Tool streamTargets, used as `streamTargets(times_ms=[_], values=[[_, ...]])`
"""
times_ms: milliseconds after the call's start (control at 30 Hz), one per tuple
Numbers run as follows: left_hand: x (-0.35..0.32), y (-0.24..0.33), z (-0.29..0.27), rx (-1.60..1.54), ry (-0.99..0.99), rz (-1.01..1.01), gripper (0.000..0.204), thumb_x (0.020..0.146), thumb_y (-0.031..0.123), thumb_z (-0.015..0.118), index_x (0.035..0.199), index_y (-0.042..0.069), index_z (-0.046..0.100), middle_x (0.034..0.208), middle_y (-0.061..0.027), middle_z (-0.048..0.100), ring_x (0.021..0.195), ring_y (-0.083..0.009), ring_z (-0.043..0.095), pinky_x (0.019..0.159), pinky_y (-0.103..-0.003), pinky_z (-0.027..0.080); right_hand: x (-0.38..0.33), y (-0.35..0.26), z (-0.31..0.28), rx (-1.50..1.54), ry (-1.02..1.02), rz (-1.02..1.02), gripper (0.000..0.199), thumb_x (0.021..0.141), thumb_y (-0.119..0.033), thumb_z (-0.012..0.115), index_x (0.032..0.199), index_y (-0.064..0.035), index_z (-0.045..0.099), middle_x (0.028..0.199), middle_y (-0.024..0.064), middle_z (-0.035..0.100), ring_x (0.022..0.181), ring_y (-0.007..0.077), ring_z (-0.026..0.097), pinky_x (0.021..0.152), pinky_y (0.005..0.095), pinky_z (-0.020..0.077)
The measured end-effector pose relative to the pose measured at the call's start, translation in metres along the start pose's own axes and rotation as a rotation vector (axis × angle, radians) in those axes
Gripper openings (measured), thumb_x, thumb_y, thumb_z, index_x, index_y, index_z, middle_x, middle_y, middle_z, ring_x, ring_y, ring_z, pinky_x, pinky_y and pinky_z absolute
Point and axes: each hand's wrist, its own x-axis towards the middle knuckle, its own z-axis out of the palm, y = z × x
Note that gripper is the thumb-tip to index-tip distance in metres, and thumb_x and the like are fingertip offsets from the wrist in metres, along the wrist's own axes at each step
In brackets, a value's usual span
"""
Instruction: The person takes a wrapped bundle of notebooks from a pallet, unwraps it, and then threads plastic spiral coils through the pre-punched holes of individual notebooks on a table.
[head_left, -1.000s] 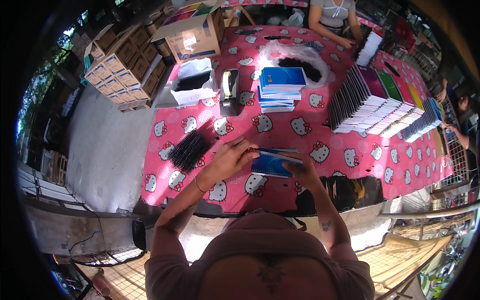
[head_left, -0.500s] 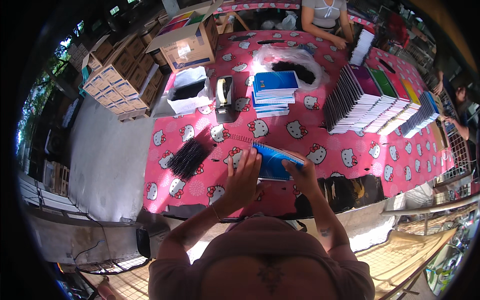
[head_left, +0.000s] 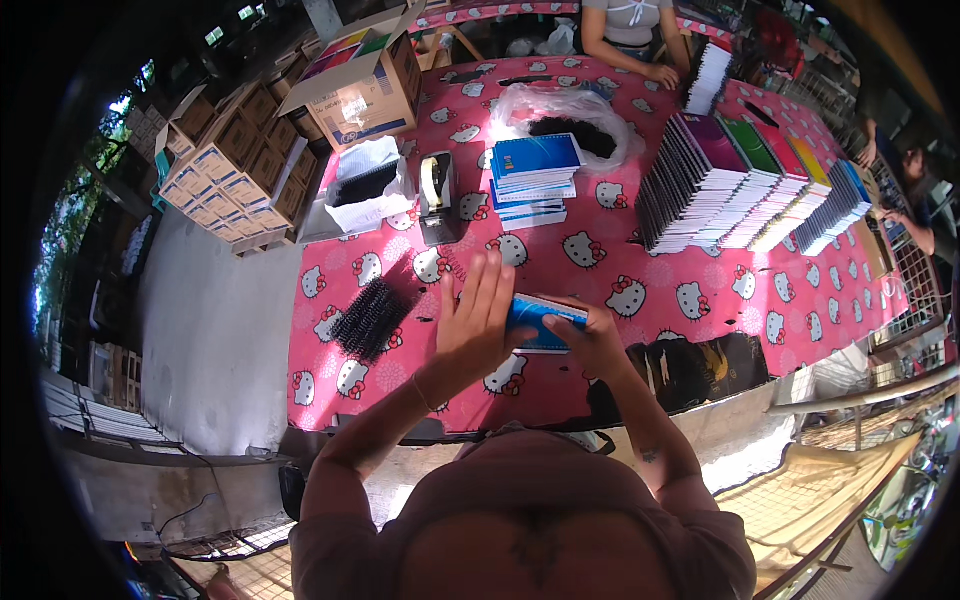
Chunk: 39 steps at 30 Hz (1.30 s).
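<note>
A small blue notebook [head_left: 543,322] is in front of me, over the near part of the table. My right hand [head_left: 598,345] grips its right side, with the thumb across the cover. My left hand [head_left: 478,318] lies along the notebook's left edge, fingers stretched out and thumb near the lower corner; it covers that edge. Part of a thin wire coil [head_left: 455,268] shows beyond my left fingers, and its link to the notebook is hidden. To the left of my left hand lies a bunch of black spiral coils [head_left: 370,320].
A tape dispenser [head_left: 437,200], a paper-lined box of black coils [head_left: 366,190] and a stack of blue notebooks [head_left: 535,165] stand farther back. Tall stacks of coloured notebooks [head_left: 700,190] are at right. An open carton [head_left: 365,100] sits back left; another person [head_left: 635,35] is across the table.
My left fingers have slid forward and straightened along the notebook's edge. The notebook has turned slightly and its coil is now mostly hidden. My view has shifted a little.
</note>
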Motion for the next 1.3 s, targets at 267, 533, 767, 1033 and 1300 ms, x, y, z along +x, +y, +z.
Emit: streamTargets(times_ms=[267, 533, 767, 1033, 1300], values=[[0.004, -0.026, 0.018, -0.248, -0.109, 0.044, 0.039, 0.095, 0.032, 0.058, 0.12, 0.003, 0.061, 0.12, -0.0126, 0.063, 0.113, -0.0263, 0.06, 0.11, -0.058, 0.027, 0.008, 0.066, 0.001, -0.099, -0.014, -0.038, 0.032, 0.091, -0.013, 0.067, 0.121, -0.0023, 0.066, 0.095, 0.0068, 0.072, 0.084, 0.0091, 0.062, 0.077, 0.0285, 0.051], [-0.002, 0.008, 0.022, -0.021, -0.081, 0.03, 0.067, 0.091, 0.05, 0.059, 0.135, 0.0, 0.05, 0.139, -0.0187, 0.051, 0.132, -0.0352, 0.046, 0.111, -0.061, 0.023, 0.01, 0.078, -0.006, -0.071, -0.026, 0.027, 0.034, 0.09, -0.012, 0.068, 0.123, -0.0034, 0.066, 0.093, 0.0079, 0.071, 0.081, 0.0099, 0.062, 0.076, 0.0284, 0.0514], [-0.03, 0.011, 0.05, 0.022, -0.04, 0.054, 0.077, 0.096, 0.06, 0.043, 0.142, -0.001, 0.041, 0.148, -0.0235, 0.04, 0.14, -0.0385, 0.036, 0.113, -0.062, 0.022, 0.01, 0.069, -0.001, -0.211, 0.008, 0.017, 0.035, 0.091, -0.014, 0.066, 0.126, -0.0086, 0.065, 0.093, 0.0109, 0.071, 0.075, 0.0121, 0.064, 0.069, 0.0308, 0.0536], [0.0, 0.016, 0.036, -0.072, -0.08, 0.049, 0.066, 0.097, 0.048, 0.048, 0.143, 0.001, 0.041, 0.151, -0.0189, 0.04, 0.142, -0.032, 0.035, 0.113, -0.06, 0.023, 0.01, 0.079, 0.003, -0.202, 0.032, -0.184, 0.035, 0.091, -0.008, 0.062, 0.126, -0.0066, 0.064, 0.092, 0.0121, 0.071, 0.07, 0.0131, 0.063, 0.066, 0.0319, 0.0534], [0.001, 0.015, 0.052, 0.003, 0.015, 0.175, 0.079, 0.093, 0.061, 0.043, 0.14, -0.002, 0.044, 0.148, -0.0233, 0.041, 0.141, -0.0356, 0.035, 0.112, -0.062, 0.021, 0.012, 0.07, -0.002, -0.224, -0.051, -0.122, 0.039, 0.086, -0.004, 0.066, 0.125, -0.0029, 0.063, 0.098, 0.0169, 0.072, 0.09, 0.0172, 0.069, 0.079, 0.0343, 0.0537]])
